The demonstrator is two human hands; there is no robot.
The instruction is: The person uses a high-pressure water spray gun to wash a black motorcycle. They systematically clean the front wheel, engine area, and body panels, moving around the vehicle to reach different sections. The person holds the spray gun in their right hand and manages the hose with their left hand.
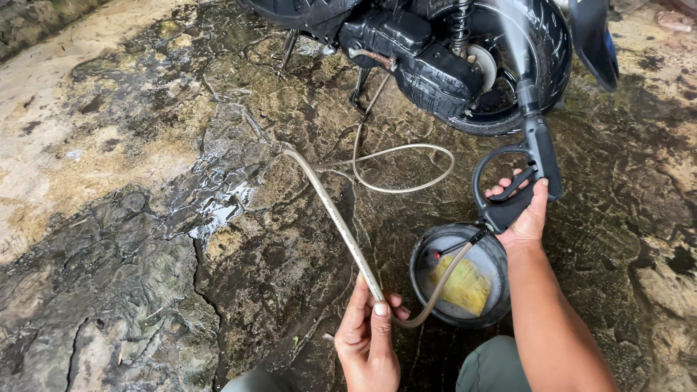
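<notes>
My right hand grips a black spray gun by its handle, fingers on the trigger. Its nozzle points up at the rear wheel of a black scooter, and a fan of water sprays from it. My left hand pinches a clear hose between thumb and fingers. The hose runs from the gun's base, loops under my left hand, and snakes away across the ground toward the scooter.
A small dark bucket with a yellow cloth inside stands between my hands. The ground is wet, cracked, dirty concrete with a puddle at the left. The scooter's engine and stand are at the top centre.
</notes>
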